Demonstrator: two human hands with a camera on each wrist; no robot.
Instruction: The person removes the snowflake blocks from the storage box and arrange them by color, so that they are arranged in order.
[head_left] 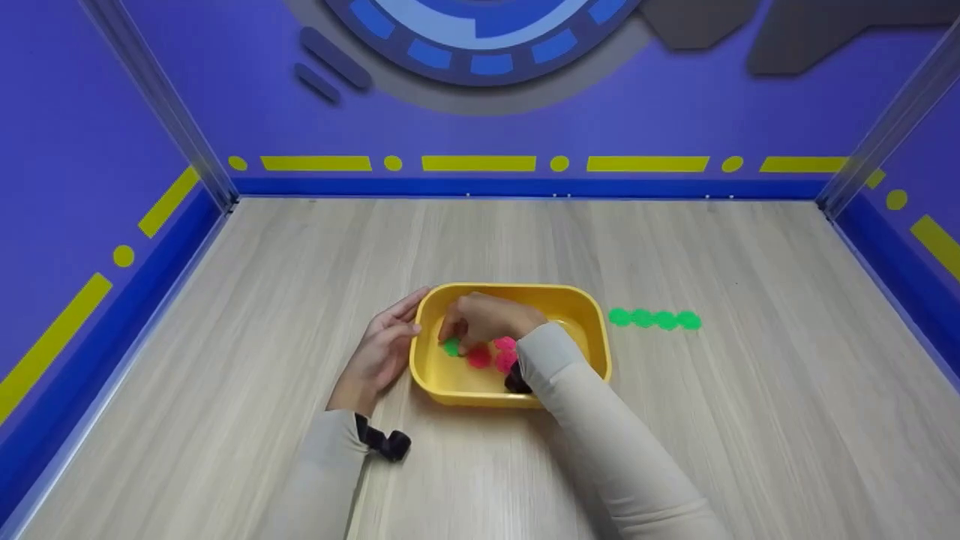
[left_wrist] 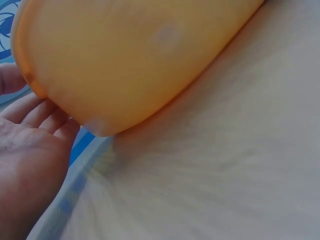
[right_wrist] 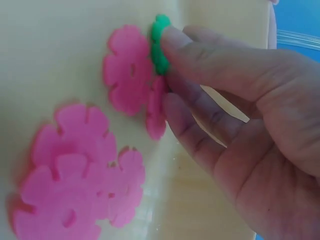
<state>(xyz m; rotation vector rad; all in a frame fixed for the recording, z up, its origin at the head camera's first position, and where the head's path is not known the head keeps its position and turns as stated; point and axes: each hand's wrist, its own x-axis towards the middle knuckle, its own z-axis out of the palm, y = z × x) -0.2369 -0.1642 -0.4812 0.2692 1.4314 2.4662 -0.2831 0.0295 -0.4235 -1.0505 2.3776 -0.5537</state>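
Note:
A yellow plastic bin (head_left: 480, 400) holds several pink flower-shaped interlocking discs (right_wrist: 127, 70) and one green flower-shaped disc (right_wrist: 159, 45). My right hand (head_left: 491, 319) reaches down into the bin's left half. Its thumb and fingertips pinch the edge of the green disc, which appears nearly edge-on in the right wrist view. Just below those fingertips stands a pink disc (right_wrist: 156, 109), also edge-on. At the bin's left end, my left hand (head_left: 382, 349) rests with extended fingers along the outer wall, its thumb at the rim. In the left wrist view that palm is turned upward beside the bin.
Right of the bin, a row of several green flower discs (head_left: 654, 319) lies on the wood-grain table (head_left: 750, 420). Blue panels (head_left: 480, 135) with yellow markings wall off the back and both sides. Black wrist cameras (head_left: 390, 444) sit on both cuffs.

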